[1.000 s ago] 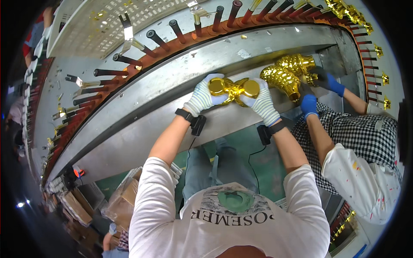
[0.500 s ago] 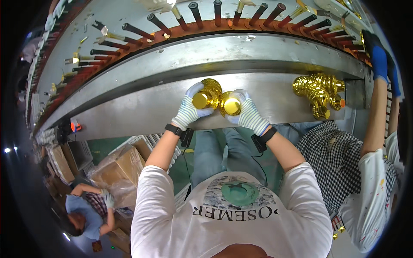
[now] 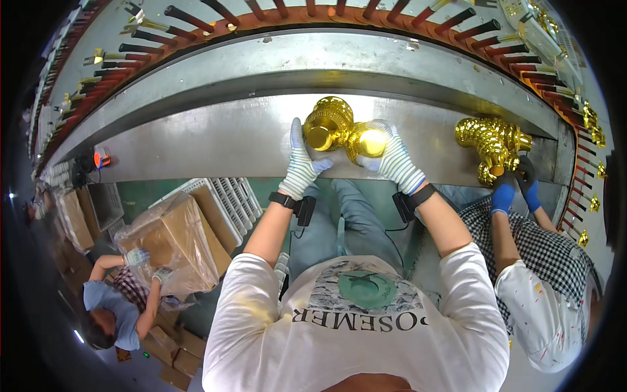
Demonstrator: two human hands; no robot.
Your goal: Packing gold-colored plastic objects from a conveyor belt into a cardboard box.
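Observation:
Two shiny gold embossed pieces with flat round ends stand side by side, touching, on the metal bench. The larger left gold piece (image 3: 334, 117) has my left hand (image 3: 302, 162) beside it, in a striped glove, fingers stretched up and thumb spread away. Whether that glove still touches its edge is hard to tell. Around the smaller right gold piece (image 3: 363, 142), my right hand (image 3: 396, 158) is curled from the right side, its glove striped too. The undersides of both pieces are hidden.
More gold embossed pieces (image 3: 491, 140) lie at the bench's right, where a co-worker's blue-and-black gloves (image 3: 504, 196) reach in. Beyond the bench's raised ledge (image 3: 255, 75) runs a curved row of dark-handled holders (image 3: 189, 18). Lower left, another person handles a plastic-wrapped carton (image 3: 179, 238).
My left hand has loosened from the larger gold piece and its fingers have straightened. The co-worker's gloved hands have come down from the far right to the gold pieces at the bench's right.

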